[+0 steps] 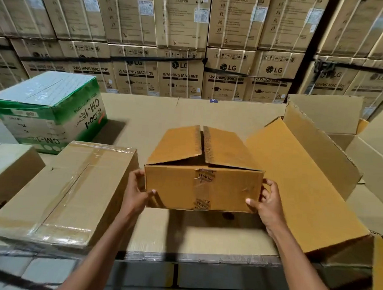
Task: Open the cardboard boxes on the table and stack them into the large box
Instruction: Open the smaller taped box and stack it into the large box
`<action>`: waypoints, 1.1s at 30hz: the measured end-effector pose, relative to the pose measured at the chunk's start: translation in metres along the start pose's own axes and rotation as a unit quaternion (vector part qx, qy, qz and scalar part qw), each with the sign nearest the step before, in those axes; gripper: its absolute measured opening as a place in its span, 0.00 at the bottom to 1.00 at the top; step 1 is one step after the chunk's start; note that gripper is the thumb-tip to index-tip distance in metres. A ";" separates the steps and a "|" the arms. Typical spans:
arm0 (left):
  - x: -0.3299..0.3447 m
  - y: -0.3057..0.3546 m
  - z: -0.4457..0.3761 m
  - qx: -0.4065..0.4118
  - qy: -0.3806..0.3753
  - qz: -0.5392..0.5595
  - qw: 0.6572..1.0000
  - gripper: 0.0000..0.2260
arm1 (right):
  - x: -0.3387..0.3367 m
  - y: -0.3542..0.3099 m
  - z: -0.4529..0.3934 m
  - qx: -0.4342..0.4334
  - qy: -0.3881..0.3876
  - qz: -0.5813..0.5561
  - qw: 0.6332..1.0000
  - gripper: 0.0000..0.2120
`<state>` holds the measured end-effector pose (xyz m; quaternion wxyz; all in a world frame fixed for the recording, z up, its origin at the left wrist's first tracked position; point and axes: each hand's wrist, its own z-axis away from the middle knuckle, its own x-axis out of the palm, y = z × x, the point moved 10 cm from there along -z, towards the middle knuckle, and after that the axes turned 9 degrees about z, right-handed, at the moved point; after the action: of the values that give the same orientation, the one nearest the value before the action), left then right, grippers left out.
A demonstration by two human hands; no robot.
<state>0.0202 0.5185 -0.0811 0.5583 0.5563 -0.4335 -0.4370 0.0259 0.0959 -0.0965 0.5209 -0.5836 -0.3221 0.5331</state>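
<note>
We hold a small brown box (203, 187) between both hands, at the middle of the cardboard-covered desk (143, 112) near its front edge. Our left hand (139, 193) curls round the box's left lower corner, thumb pressed on the front face and fingers wrapped behind the side; our right hand (266, 199) grips the right corner the same way, thumb on the front. The box's two top flaps are loose and slightly parted along the middle seam, with torn strips of printed tape still stuck to the front — we cannot tell whether its base sits on the desk or hangs just above it. Just to the left lies a long taped carton (74, 190), sealed with clear tape, its near end reaching the desk's front edge and its right side just beside our left wrist. Left of that stands another pale carton (7, 172), partly out of view. Behind them, at the far left, stands a green and white box (49, 112) printed "CM-1". On the right the large box (330, 155) stands open, its wide flap leaning down toward us — this flap lies just beside the small box's right side and under our right forearm. Along the back rises a wall of stacked washing machine cartons (180, 74), well apart from the desk things.
</note>
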 end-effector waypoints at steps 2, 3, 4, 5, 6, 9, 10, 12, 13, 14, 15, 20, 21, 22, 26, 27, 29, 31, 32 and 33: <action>-0.003 -0.033 0.016 -0.043 0.019 0.007 0.999 0.26 | 0.006 0.027 0.012 0.027 0.008 0.026 0.999 0.37; -0.004 -0.049 0.024 -0.067 0.026 0.002 0.997 0.25 | 0.008 0.041 0.017 0.043 0.013 0.039 0.998 0.37; -0.005 -0.063 0.030 -0.088 0.030 -0.007 0.996 0.24 | 0.010 0.054 0.022 0.056 0.016 0.051 0.997 0.36; -0.006 -0.077 0.035 -0.111 0.030 -0.024 0.993 0.22 | 0.010 0.066 0.027 0.067 0.019 0.061 0.996 0.35; -0.008 -0.090 0.038 -0.131 0.024 -0.041 0.990 0.20 | 0.009 0.078 0.031 0.076 0.022 0.076 0.994 0.33; -0.021 -0.110 0.044 -0.186 -0.003 -0.096 0.978 0.16 | -0.007 0.103 0.038 0.103 0.042 0.091 0.990 0.24; -0.025 -0.109 0.042 -0.187 -0.005 -0.114 0.976 0.15 | -0.015 0.106 0.039 0.110 0.056 0.090 0.988 0.22; -0.025 -0.081 0.038 -0.141 0.006 -0.147 0.979 0.14 | -0.029 0.095 0.036 0.096 0.093 0.111 0.985 0.18; -0.019 -0.059 0.035 -0.100 0.007 -0.151 0.983 0.15 | -0.032 0.082 0.034 0.074 0.107 0.130 0.983 0.17; -0.007 -0.034 0.032 -0.052 -0.001 -0.141 0.989 0.15 | -0.033 0.066 0.032 0.051 0.114 0.148 0.981 0.17; 0.008 -0.010 0.030 -0.004 -0.014 -0.138 0.990 0.15 | -0.029 0.050 0.030 0.028 0.114 0.164 0.980 0.17; 0.119 0.041 0.023 0.068 -0.160 -0.132 0.976 0.16 | 0.005 -0.007 0.027 -0.080 0.113 0.221 0.965 0.19; 0.144 0.034 0.025 0.020 -0.205 -0.104 0.973 0.16 | 0.013 -0.015 0.029 -0.095 0.110 0.222 0.964 0.19; 0.166 0.023 0.029 -0.035 -0.243 -0.076 0.966 0.16 | 0.021 -0.019 0.030 -0.104 0.103 0.224 0.964 0.19; 0.212 -0.011 0.043 -0.152 -0.266 -0.070 0.949 0.21 | 0.047 -0.028 0.040 -0.135 0.075 0.223 0.963 0.18; 0.212 -0.013 0.042 -0.149 -0.247 -0.089 0.953 0.23 | 0.049 -0.026 0.042 -0.141 0.072 0.223 0.962 0.18; 0.209 -0.013 0.041 -0.133 -0.220 -0.122 0.959 0.26 | 0.049 -0.022 0.047 -0.145 0.071 0.221 0.962 0.18; 0.204 -0.003 0.041 -0.104 -0.202 -0.143 0.963 0.29 | 0.046 -0.016 0.049 -0.140 0.070 0.219 0.963 0.18; 0.200 0.006 0.041 -0.078 -0.193 -0.157 0.965 0.30 | 0.045 -0.013 0.048 -0.136 0.069 0.219 0.964 0.18; 0.196 0.018 0.041 -0.045 -0.180 -0.181 0.966 0.32 | 0.043 -0.011 0.048 -0.132 0.069 0.218 0.965 0.18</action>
<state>0.0279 0.3188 -0.0635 0.4071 0.5122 -0.3990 -0.6425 -0.0081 0.1515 -0.0933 0.3317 -0.7385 -0.2178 0.5451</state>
